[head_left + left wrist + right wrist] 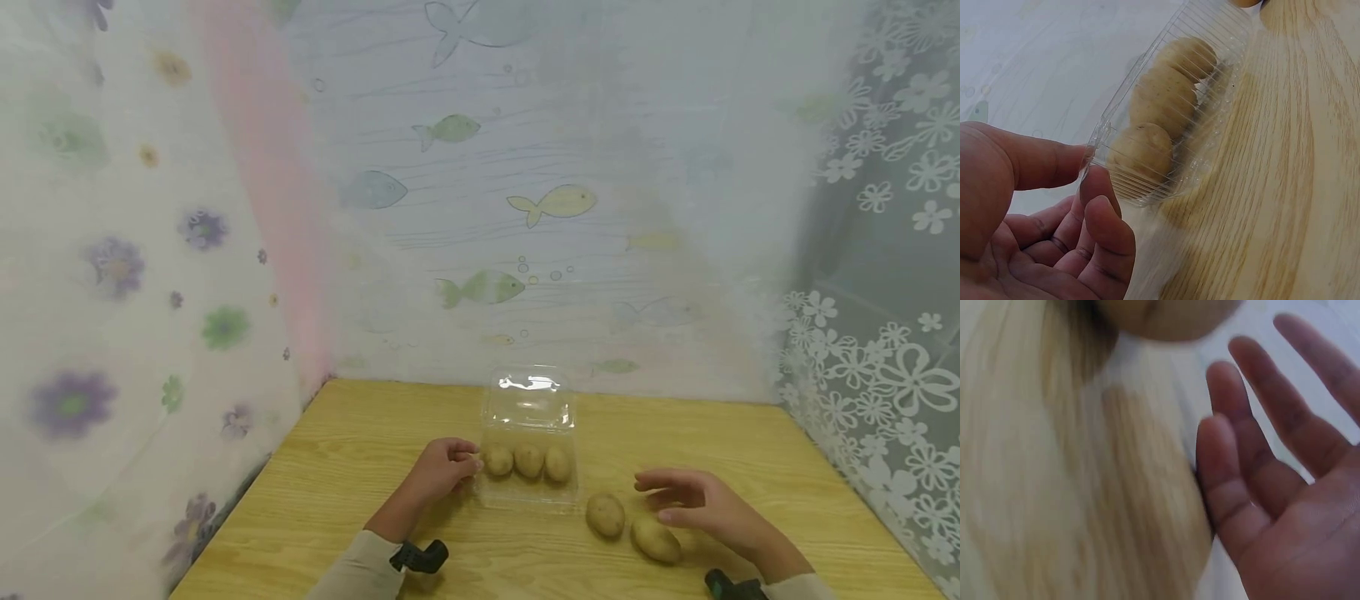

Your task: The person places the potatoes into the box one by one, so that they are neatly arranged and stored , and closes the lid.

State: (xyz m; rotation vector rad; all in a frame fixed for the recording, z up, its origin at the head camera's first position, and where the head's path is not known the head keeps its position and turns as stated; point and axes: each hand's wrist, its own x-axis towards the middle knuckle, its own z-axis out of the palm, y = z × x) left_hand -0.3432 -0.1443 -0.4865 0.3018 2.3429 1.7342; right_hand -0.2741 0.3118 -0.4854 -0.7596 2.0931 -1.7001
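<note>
A clear plastic clamshell box stands on the table with its lid raised at the back. Three potatoes lie in a row inside it. My left hand pinches the box's left rim between thumb and fingers, which shows closely in the left wrist view. Two more potatoes, one upright and one lying aslant, rest on the table right of the box. Just above and right of them, my right hand hovers with fingers spread loosely, holding nothing.
The wood-grain table runs back to a curtain printed with fish. Flowered sheets hang along the left and right sides. Dark wrist mounts sit on both forearms.
</note>
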